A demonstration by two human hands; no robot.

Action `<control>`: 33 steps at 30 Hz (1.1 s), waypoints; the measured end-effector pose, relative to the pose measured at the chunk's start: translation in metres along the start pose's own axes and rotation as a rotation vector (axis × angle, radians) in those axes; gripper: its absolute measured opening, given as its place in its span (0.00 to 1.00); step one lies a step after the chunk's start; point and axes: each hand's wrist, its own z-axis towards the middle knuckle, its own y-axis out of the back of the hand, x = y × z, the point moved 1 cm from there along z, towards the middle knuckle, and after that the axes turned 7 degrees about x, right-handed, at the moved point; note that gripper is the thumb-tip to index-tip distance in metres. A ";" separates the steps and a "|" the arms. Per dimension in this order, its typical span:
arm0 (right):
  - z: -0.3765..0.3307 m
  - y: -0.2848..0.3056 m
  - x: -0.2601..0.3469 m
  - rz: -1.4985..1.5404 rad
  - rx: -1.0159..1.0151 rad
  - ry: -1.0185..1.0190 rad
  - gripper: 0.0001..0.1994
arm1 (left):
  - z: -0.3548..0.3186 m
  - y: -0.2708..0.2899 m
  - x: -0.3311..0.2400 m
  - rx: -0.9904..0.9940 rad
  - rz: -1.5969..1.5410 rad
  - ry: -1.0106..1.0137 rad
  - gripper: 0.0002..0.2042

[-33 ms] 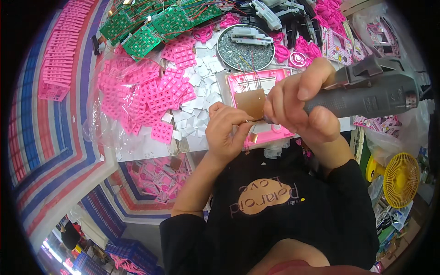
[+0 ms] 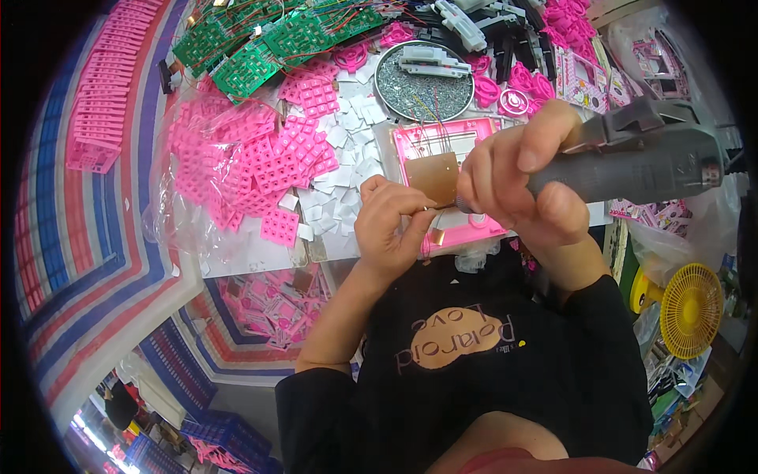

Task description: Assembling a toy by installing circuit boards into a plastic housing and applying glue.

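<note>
My right hand (image 2: 521, 170) is wrapped round a grey electric screwdriver (image 2: 632, 162), held almost level with its bit toward the left. My left hand (image 2: 391, 221) is closed in a pinch at the tip of the bit, on what looks like a tiny silver screw (image 2: 429, 208). Beneath both hands lies a pink plastic housing (image 2: 478, 229). A brown circuit board (image 2: 431, 175) sits in it, with thin wires running from its far side. The right hand and the driver cover the housing's right part.
Beyond the housing stands a round dish of small metal screws (image 2: 395, 87), a grey plastic part (image 2: 430, 62) on top. Pink keypads (image 2: 276, 158), white pieces (image 2: 347, 182) and green circuit boards (image 2: 300, 39) are piled leftward. At the right stands a yellow fan (image 2: 691, 308).
The right hand and the screwdriver have shifted very slightly to the right. The left hand and the housing look the same.
</note>
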 end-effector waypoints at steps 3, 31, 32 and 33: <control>0.004 0.000 0.001 0.024 0.031 0.013 0.14 | -0.003 0.000 0.000 -0.037 -0.037 0.001 0.07; -0.003 0.011 -0.081 -0.652 -0.003 -0.056 0.11 | -0.025 0.031 0.000 -0.069 0.292 0.150 0.06; -0.001 0.009 -0.075 -0.586 0.000 -0.144 0.11 | -0.024 0.030 0.000 -0.060 0.304 0.143 0.06; 0.001 0.009 -0.073 -0.571 -0.004 -0.192 0.11 | -0.023 0.029 -0.001 -0.051 0.317 0.136 0.06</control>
